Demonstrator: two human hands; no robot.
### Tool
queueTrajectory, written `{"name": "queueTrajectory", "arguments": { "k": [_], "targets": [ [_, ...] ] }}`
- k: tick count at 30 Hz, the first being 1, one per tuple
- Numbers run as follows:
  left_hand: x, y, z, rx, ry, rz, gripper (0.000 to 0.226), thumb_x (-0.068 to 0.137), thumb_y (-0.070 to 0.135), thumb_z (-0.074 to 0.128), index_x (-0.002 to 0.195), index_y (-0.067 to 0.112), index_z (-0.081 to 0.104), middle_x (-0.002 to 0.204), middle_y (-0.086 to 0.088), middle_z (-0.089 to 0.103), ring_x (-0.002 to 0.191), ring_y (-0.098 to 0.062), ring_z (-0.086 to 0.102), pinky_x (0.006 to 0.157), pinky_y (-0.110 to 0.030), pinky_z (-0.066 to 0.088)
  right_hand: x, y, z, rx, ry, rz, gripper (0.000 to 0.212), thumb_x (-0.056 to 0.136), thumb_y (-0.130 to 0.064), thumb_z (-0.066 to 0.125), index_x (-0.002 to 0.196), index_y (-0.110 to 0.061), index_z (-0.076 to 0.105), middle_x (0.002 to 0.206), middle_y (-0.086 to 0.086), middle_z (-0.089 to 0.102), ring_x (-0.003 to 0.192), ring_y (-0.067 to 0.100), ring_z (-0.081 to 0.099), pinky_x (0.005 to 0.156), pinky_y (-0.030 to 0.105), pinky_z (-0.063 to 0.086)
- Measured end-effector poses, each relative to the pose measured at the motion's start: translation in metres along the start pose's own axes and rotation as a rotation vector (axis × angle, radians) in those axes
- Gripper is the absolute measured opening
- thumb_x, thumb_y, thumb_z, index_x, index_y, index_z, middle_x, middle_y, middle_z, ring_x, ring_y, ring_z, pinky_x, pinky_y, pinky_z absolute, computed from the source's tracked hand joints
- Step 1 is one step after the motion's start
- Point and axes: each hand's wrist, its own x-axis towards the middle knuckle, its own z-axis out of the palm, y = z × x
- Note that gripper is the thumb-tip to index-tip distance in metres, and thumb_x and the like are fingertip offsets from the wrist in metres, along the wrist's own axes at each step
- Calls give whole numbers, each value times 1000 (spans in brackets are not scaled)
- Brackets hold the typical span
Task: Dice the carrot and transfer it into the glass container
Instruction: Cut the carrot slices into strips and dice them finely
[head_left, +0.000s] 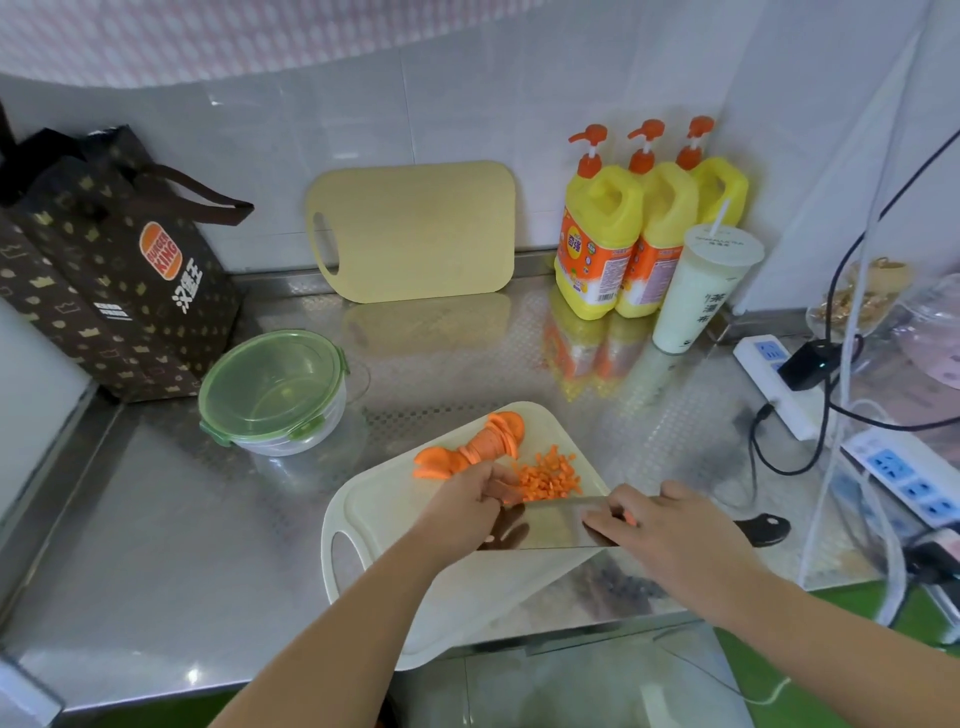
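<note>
steel desk (156, 519) in view: my left hand (467, 499) has its fingers pinched round carrot strips (511, 493) on the white board (374, 519), against the cleaver (550, 525) that my right hand (670, 530) grips. one diced pile (548, 475) is done, the slices (483, 441) wait uncut, and the glass container (272, 392) sits lidded and empty to the left.

Knife handle (763, 529) partly behind right hand (670, 535)

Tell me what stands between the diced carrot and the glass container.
The green lid sits on the container, covering its mouth; it must come off first. The counter between the board and the container shows nothing else in the way.
</note>
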Motion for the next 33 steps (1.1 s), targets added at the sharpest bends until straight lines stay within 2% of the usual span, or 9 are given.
{"name": "queueTrajectory", "arguments": {
  "k": [3, 7, 10, 12, 14, 17, 21, 26, 33],
  "targets": [
    [6, -4, -5, -7, 86, 9, 42, 87, -8, 37, 95, 27, 58, 91, 12, 69, 89, -6, 63, 68, -10, 47, -4, 2, 0, 16, 19, 41, 64, 41, 2, 48, 98, -25, 58, 74, 0, 56, 33, 15, 38, 45, 26, 40],
    [10, -14, -34, 21, 339, 11, 35, 86, -6, 44, 100, 20, 62, 91, 7, 68, 88, -15, 61, 70, -19, 43, 1, -1, -4, 53, -34, 176, 74, 26, 1, 81, 93, -28, 72, 73, -3, 57, 35, 12, 25, 41, 24, 28],
    [15, -30, -58, 283, 432, -6, 40, 88, 0, 48, 124, 15, 58, 116, 0, 63, 103, -18, 57, 85, -24, 41, 9, -4, 2, 177, -1, 286, 60, 44, -8, 88, 97, -33, 72, 74, -8, 58, 41, 9, 22, 41, 19, 17],
    [22, -42, -67, 466, 329, -7, 48, 89, 6, 54, 136, 14, 48, 135, -5, 52, 120, -23, 51, 98, -30, 40, 15, -5, 9, 300, 44, 365, 47, 64, -12, 81, 104, -35, 69, 80, -11, 57, 40, 11, 31, 43, 13, 13],
    [30, -50, -71, 631, 201, -11, 56, 90, 16, 59, 142, 18, 40, 142, -4, 44, 128, -24, 43, 104, -36, 38, 23, -4, 12, 397, 66, 437, 40, 79, -11, 69, 111, -35, 67, 86, -11, 57, 44, 14, 44, 42, 13, 17],
    [39, -48, -71, 764, 137, -8, 57, 89, 28, 61, 142, 26, 39, 138, 2, 44, 128, -21, 43, 101, -37, 40, 36, -3, 8, 474, 59, 488, 37, 90, -14, 55, 119, -35, 64, 91, -9, 57, 60, 18, 58, 45, 19, 32],
    [43, -41, -72, 815, 147, 0, 48, 90, 39, 59, 135, 29, 46, 126, 3, 47, 120, -21, 47, 94, -38, 44, 48, -5, -1, 502, 37, 537, 39, 94, -16, 48, 123, -39, 60, 94, -12, 54, 72, 16, 59, 46, 12, 22],
    [39, -44, -72, 765, 156, 58, 29, 87, 35, 63, 113, 23, 57, 111, 3, 47, 103, -19, 53, 82, -34, 45, 51, -6, -4, 538, 17, 549, 39, 93, -15, 48, 122, -37, 61, 89, -18, 44, 71, 13, 58, 46, 11, 23],
    [34, -54, -70, 826, 185, 112, 15, 91, 33, 58, 104, 27, 56, 105, 8, 52, 96, -22, 57, 76, -34, 47, 52, -7, -6, 557, -13, 554, 40, 94, -15, 46, 125, -38, 58, 90, -16, 44, 72, 9, 54, 46, 13, 24]
  ]
}}
